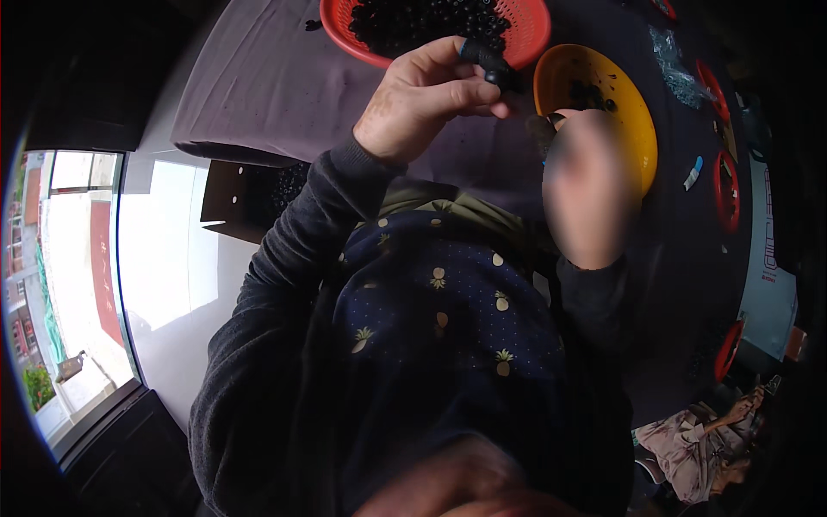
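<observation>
My left hand (418,95) is closed, its thumb and fingers pinching a small black rounded part (494,77). A dark cover wraps the tip of its index finger. Just beyond it sits a red perforated basket (343,31), heaped with small black parts (422,24). My right hand (590,189) hangs at the near left rim of an orange-yellow bowl (642,142), smeared by blur. Dark covers show at its fingertips, and whether they hold anything is hidden. Inside the bowl lie several black pieces (590,93).
Dark cloth covers the table (276,77). To the right are a clear plastic bag (676,69), a small blue-and-white item (693,172) and red-rimmed containers (727,191). Below the table's left edge stands an open cardboard box (233,202). Another person (698,444) sits at the lower right.
</observation>
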Demonstrator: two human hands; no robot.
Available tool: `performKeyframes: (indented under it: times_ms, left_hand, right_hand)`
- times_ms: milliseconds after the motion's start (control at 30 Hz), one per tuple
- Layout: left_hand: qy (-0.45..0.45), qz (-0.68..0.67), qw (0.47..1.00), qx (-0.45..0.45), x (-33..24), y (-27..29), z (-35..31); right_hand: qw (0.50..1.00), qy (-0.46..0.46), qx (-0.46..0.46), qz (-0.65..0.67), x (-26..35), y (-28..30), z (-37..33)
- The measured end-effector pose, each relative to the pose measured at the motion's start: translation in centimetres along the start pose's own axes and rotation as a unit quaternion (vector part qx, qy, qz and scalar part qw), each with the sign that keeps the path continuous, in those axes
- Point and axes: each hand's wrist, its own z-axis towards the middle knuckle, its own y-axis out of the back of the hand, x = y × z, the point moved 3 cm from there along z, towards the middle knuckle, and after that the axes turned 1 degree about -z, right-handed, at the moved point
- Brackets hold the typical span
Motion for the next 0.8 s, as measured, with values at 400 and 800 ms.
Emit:
performKeyframes:
  times_ms: [400,800]
  left_hand:
    - [0.027,0.030,0.997,0.064,-0.7,-1.6,-0.7]
    - [0.092,-0.062,0.993,0.043,0.4,-3.0,-1.3]
  right_hand:
    - [0.991,0.127,-0.032,0.032,1.2,0.4,0.9]
    - [0.990,0.123,-0.027,-0.058,2.5,1.5,0.8]
